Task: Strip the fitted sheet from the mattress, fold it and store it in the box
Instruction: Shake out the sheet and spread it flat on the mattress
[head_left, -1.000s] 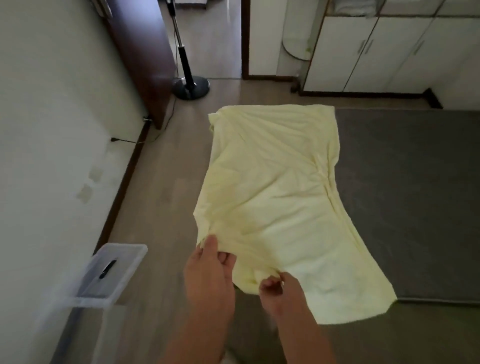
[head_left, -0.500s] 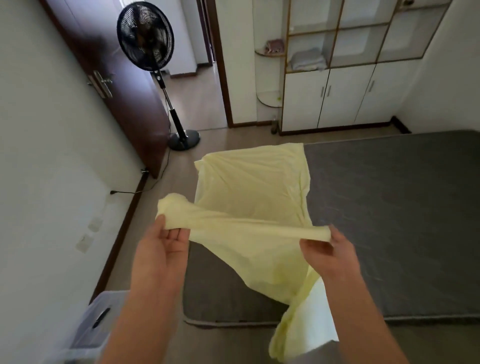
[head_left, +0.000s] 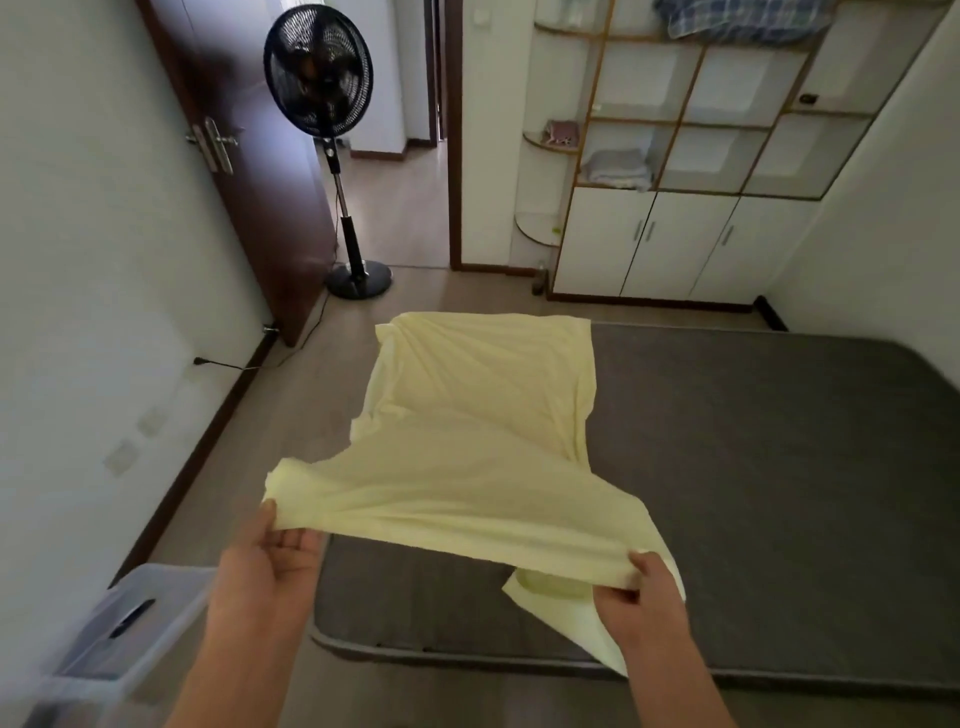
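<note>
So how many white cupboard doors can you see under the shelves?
3, side by side along the far wall: left door, middle door, right door. The wall at right may hide more.

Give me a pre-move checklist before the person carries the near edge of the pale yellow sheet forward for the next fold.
1. Left hand grips the near left corner of the pale yellow fitted sheet: ok.
2. Right hand grips the near right corner: ok.
3. Held edge taut between the hands: ok.
4. Far half flat on the dark grey mattress: not ok, its left side overhangs the edge.
5. No loose flap: not ok, one hangs below the right hand.
6. Clear plastic storage box within reach at the left: ok.
</note>
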